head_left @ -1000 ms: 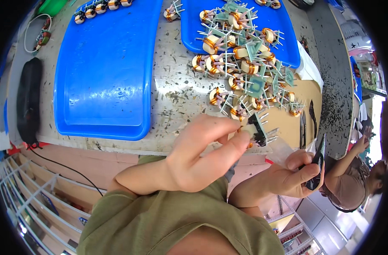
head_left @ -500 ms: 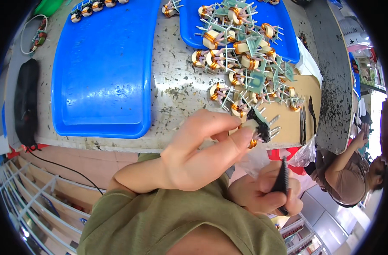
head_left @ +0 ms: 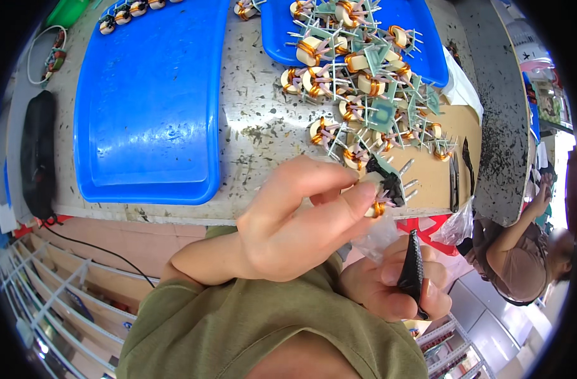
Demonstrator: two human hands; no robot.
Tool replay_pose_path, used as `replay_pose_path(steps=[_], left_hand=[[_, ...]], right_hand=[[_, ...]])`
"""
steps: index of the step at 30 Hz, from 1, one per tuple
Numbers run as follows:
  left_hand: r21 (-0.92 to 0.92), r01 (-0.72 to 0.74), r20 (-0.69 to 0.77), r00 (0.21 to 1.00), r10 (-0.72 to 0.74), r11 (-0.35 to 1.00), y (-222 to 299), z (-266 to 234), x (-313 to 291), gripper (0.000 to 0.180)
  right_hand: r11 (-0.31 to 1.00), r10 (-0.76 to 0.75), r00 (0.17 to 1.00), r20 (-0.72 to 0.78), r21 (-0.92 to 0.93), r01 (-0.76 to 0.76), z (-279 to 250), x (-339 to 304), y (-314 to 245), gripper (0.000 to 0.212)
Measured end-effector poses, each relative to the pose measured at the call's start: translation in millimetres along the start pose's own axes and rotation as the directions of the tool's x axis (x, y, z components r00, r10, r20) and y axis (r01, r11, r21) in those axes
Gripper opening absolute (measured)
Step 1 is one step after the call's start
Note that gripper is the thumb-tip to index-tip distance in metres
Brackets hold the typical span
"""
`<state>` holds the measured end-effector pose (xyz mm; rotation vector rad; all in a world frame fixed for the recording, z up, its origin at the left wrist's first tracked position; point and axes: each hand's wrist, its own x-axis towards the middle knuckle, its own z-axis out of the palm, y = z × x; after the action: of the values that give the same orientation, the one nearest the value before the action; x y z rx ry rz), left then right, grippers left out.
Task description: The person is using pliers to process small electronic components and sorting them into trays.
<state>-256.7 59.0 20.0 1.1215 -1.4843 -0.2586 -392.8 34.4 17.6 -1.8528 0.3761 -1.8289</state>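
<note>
My left hand (head_left: 301, 221) pinches a toroidal coil (head_left: 375, 208) between thumb and fingers, over the table's front edge. Copper wire winds round its pale ring, and black stuff covers part of the small board, with metal pins pointing right. Lower and to the right, my right hand (head_left: 396, 284) is closed round a black tapered tool (head_left: 413, 268), its rough-surfaced tip pointing up. Its exact kind I cannot make out. Just beyond the left hand lies a heap of similar coils on green boards (head_left: 370, 82), spilling from a blue tray (head_left: 279, 54) onto the table.
A larger blue tray (head_left: 146, 126) at left has a row of coils with black on them (head_left: 137, 9) at its far end. Tweezers (head_left: 454, 183) lie on brown cardboard (head_left: 463, 123). A black case (head_left: 39, 151) lies far left. Another person (head_left: 512, 259) is at the right.
The black tool has turned slightly in my right hand, showing a broader side. The left hand keeps its pinch on the coil, and the view has shifted slightly.
</note>
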Motion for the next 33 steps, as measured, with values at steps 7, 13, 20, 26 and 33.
replay_pose_path(steps=[7, 13, 20, 26, 33], left_hand=[[0.129, -0.271, 0.081, 0.962, 0.262, 0.954, -2.3, -1.7, 1.8, 0.031], [0.182, -0.379, -0.052, 0.918, 0.394, 0.907, -5.7, 3.9, 4.3, 0.012], [0.196, -0.371, -0.047, 0.921, 0.387, 0.908, -4.1, 3.9, 5.3, 0.012], [0.208, -0.389, -0.009, 0.917, 0.399, 0.898, -4.5, 1.0, 5.9, 0.011], [0.225, -0.392, -0.041, 0.911, 0.411, 0.892, -4.4, 2.8, 5.9, 0.011]], right_hand=[[0.998, 0.012, 0.991, 0.132, -0.064, -0.003, -5.1, 10.7, -3.4, 0.033], [0.981, 0.129, 0.976, 0.175, -0.168, -0.099, -0.1, 15.1, -6.7, 0.037], [0.977, 0.132, 0.970, 0.202, -0.190, -0.094, 0.2, 21.1, -7.4, 0.035], [0.976, 0.133, 0.973, 0.190, -0.194, -0.096, 3.6, 20.8, -9.2, 0.033], [0.974, 0.155, 0.965, 0.210, -0.195, -0.114, 0.2, 22.7, -12.6, 0.031]])
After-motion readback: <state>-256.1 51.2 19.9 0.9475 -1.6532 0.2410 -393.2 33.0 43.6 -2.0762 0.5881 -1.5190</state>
